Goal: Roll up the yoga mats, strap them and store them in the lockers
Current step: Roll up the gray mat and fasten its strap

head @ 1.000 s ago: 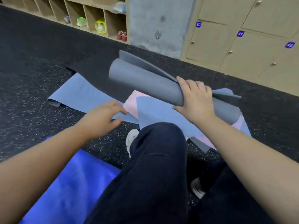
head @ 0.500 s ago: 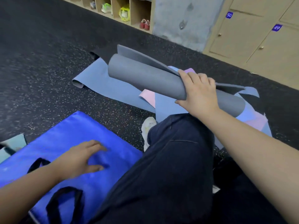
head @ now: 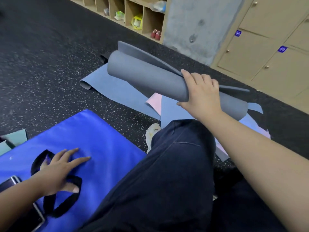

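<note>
A loosely rolled grey yoga mat (head: 147, 76) is held off the floor, its outer flap sticking up. My right hand (head: 202, 94) is shut around the roll near its right end. My left hand (head: 58, 171) lies flat with fingers spread on a black strap (head: 58, 210), which loops across a blue pad (head: 93, 134) at lower left. The thumb shows inside one loop. Under the roll, a light blue mat (head: 117, 89) and a pink mat (head: 154, 102) lie unrolled on the dark floor. Numbered wooden lockers (head: 267, 52) stand at upper right.
My knee in dark trousers (head: 175, 164) fills the lower middle. Open shoe cubbies (head: 145, 14) and a concrete pillar (head: 197, 22) line the far wall. A dark flat device with a silver edge (head: 13, 181) lies on the blue pad. A teal mat corner (head: 15, 136) shows at far left.
My left hand left the light blue mat, swung down to the left and landed on the black strap on the blue pad. My right hand kept hold of the grey roll.
</note>
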Action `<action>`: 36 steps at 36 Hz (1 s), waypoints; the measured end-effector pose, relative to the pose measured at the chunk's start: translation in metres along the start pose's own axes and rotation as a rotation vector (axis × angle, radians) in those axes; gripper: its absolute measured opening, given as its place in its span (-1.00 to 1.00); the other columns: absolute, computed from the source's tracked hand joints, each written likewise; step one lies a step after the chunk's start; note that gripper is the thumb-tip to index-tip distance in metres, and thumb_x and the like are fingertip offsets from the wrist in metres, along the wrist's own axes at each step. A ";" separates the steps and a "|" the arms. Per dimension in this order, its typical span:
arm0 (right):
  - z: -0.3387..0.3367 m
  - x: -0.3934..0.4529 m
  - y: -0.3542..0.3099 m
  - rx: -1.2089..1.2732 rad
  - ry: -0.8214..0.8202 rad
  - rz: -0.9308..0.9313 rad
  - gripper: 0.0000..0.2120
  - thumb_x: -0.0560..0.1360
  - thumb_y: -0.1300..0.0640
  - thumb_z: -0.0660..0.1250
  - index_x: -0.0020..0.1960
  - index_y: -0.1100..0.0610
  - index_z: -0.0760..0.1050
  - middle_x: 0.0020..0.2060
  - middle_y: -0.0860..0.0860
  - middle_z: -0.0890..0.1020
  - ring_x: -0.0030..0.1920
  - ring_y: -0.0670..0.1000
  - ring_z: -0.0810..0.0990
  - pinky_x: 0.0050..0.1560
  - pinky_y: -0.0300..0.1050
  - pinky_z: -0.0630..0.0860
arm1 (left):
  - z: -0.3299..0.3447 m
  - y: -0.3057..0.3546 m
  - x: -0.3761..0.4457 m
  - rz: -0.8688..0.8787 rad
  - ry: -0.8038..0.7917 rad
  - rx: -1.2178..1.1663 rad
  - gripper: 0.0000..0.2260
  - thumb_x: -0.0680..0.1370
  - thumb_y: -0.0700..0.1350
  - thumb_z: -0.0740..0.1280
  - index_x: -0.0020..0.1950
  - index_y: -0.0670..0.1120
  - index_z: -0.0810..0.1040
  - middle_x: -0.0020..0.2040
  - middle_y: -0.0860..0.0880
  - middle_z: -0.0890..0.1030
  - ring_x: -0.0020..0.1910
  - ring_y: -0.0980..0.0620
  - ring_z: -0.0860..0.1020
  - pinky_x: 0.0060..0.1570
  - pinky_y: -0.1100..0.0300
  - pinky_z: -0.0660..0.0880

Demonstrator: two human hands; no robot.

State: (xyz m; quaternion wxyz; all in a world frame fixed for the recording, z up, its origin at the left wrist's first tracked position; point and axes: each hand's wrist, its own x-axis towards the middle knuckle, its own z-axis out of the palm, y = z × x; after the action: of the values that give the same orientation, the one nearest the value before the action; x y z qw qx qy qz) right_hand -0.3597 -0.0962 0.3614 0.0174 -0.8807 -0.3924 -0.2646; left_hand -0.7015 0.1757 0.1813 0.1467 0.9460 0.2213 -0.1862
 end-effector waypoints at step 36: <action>0.011 -0.045 0.148 -0.063 -0.094 0.356 -0.06 0.28 -0.10 0.57 0.53 0.05 0.19 0.28 0.06 0.48 0.28 0.20 0.40 0.24 0.13 0.28 | -0.216 0.306 0.137 0.816 0.785 -0.288 -0.82 0.52 -0.37 0.31 0.05 -0.18 0.62 -0.07 0.05 0.48 -0.02 0.11 0.43 -0.03 0.50 0.22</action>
State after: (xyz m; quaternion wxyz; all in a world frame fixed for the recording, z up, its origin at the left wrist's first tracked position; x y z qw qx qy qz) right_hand -0.2758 -0.2272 0.3564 0.0181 -0.9479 -0.2222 -0.2278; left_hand -0.3801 0.0401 0.3752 0.2407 0.9234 -0.1000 0.2819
